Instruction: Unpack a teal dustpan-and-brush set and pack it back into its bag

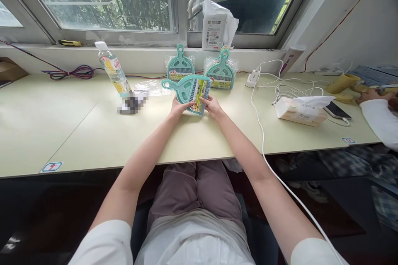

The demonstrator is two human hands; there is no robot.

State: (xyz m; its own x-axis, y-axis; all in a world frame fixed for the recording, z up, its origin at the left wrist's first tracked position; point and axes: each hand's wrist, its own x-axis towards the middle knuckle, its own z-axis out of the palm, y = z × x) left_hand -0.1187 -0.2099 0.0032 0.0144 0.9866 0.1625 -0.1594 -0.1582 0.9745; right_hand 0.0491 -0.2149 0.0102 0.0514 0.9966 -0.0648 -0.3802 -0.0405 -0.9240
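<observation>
A teal mini dustpan set with a printed label is held just above the pale desk, handle pointing left. My left hand grips its lower left edge, and my right hand pinches its right edge by the label. Behind it, two more teal dustpan sets in clear wrap, one dustpan set and another dustpan set, lean against the window ledge.
A drink bottle tilts at the left, near an empty clear wrapper. A tissue pack, a phone and white cables lie at the right. Another person's hand and sleeve rest at the far right.
</observation>
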